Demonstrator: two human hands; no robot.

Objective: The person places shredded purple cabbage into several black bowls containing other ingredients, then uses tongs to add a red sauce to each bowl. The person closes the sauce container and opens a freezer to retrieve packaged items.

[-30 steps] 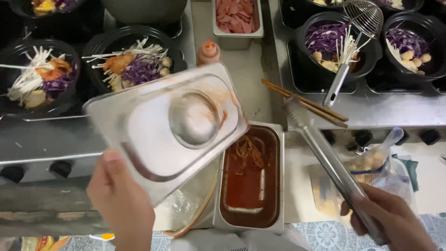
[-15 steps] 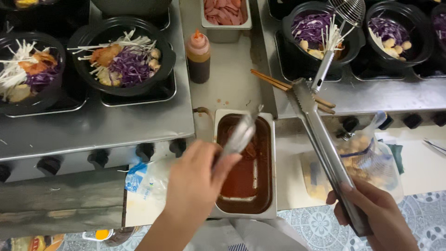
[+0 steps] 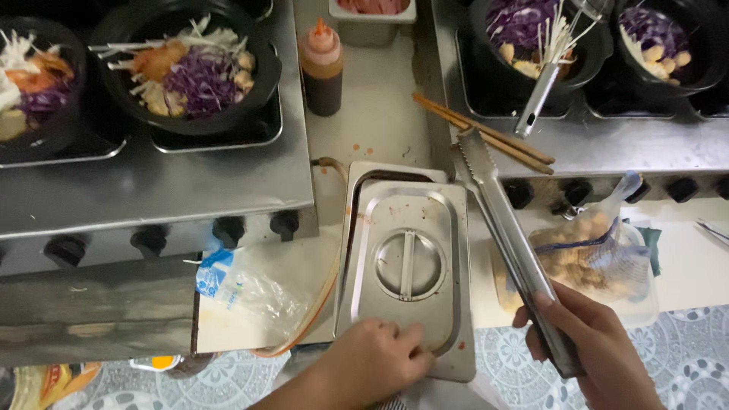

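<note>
We rest left hand (image 3: 376, 357) fingertips on flat steel lid (image 3: 406, 266), lower centre, seating it over sauce pan. Right hand (image 3: 588, 345) grips long steel tongs (image 3: 505, 228), shut, tips raised clear.

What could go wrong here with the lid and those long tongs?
The lid sits a bit crooked on the sauce pan, so it might slip when the left hand lets go. The tongs in the right hand point toward the chopsticks and could knock them off the stove edge.
</note>
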